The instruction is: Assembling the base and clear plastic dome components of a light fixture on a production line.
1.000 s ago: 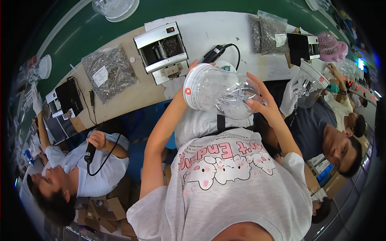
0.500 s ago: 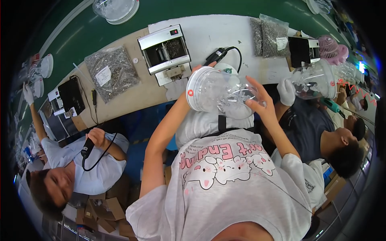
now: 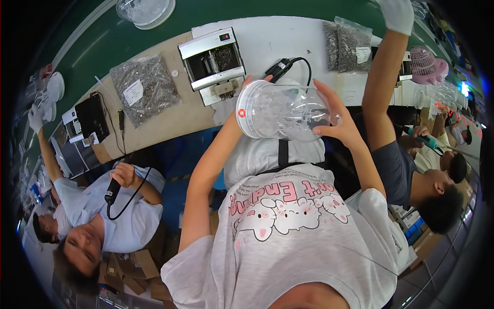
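Note:
Between my two hands, above my lap at the table's near edge, lies a clear plastic dome-shaped container (image 3: 296,113) on its side, its round white base (image 3: 249,110) toward the left. Small clear parts show through its wall. My left hand (image 3: 249,82) is closed on the base end; most of its fingers are hidden behind it. Around the narrower right end, my right hand (image 3: 337,118) grips with thumb and fingers. Just beyond the container, a black corded electric screwdriver (image 3: 278,69) rests on the table.
A silver-and-black screw feeder (image 3: 213,59) stands ahead, with a bag of screws (image 3: 144,90) to its left and more screw bags (image 3: 350,49) at right. A co-worker's bare arm (image 3: 383,82) with a gloved hand (image 3: 397,15) reaches over the green surface (image 3: 288,7). Another person (image 3: 108,216) sits at left.
The container in my hands has turned slightly and shifted a little away from me. The right co-worker's gloved hand has swung from a clear container at the table edge to the far green surface.

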A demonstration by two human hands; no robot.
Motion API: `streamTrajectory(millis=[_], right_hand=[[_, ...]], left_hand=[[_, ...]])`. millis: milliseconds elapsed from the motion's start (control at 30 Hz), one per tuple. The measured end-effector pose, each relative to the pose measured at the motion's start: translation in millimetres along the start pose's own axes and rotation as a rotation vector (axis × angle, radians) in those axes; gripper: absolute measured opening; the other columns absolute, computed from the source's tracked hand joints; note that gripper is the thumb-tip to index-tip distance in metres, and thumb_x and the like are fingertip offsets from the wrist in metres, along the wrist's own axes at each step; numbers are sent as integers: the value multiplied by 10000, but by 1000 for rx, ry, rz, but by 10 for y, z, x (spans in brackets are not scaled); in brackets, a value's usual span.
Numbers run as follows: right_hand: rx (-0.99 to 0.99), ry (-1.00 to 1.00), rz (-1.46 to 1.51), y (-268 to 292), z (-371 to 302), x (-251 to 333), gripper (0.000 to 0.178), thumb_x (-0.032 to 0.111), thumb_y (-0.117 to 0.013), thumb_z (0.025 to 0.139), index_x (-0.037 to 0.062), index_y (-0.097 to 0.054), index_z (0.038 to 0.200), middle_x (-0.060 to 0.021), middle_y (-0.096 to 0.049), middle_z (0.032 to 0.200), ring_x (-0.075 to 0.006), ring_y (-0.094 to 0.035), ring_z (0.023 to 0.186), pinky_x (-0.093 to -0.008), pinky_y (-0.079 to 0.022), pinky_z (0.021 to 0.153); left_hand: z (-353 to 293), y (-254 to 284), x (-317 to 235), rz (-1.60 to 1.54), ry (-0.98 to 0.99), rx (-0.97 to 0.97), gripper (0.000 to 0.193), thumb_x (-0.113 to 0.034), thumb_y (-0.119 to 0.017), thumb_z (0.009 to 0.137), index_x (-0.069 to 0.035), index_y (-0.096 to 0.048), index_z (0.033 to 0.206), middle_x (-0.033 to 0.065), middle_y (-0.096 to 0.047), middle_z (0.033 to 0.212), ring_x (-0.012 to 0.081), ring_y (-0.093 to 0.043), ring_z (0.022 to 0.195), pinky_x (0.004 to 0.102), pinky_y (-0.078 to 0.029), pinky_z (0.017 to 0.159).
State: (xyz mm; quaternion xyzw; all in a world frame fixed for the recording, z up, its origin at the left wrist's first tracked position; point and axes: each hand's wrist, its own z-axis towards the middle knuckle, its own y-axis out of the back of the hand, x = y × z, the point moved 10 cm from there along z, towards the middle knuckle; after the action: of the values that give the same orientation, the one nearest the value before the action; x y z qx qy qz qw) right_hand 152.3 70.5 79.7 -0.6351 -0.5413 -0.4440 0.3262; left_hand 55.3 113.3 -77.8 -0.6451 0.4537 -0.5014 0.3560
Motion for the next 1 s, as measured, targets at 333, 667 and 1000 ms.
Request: streamTrajectory(millis=[333,667,1000], right_hand=[[-73,-220,111,-138,-88,-91,899,88,-767,565,87,-307,1337,-72,-279,1395,-283,-184,1316,-443,-179,1036],[-123,-234,394,35,-115,-357,547,398,-419,896,53,-331,1312,-150,-480,1233,-219,-455,1144,-354,-379,909],[-133,-228,374,-435,369,-1206,411,282,-541,866,72,-461,1209,-85,-533,1062,-148,-508,968,-253,-409,823]], left_hand=[[-10,11,5,32,21,1,649,-548,-317,850,-144,-298,1358,160,-515,1179,309,-513,1065,458,-392,921],[-166,-234,-24,193,-101,104,782,-579,-342,802,-104,-163,1396,231,-220,1393,333,-289,1267,448,-269,1028],[-184,-208,-28,458,5,100,689,-472,-367,841,-57,-228,1373,143,-330,1365,251,-370,1223,342,-272,1036]])
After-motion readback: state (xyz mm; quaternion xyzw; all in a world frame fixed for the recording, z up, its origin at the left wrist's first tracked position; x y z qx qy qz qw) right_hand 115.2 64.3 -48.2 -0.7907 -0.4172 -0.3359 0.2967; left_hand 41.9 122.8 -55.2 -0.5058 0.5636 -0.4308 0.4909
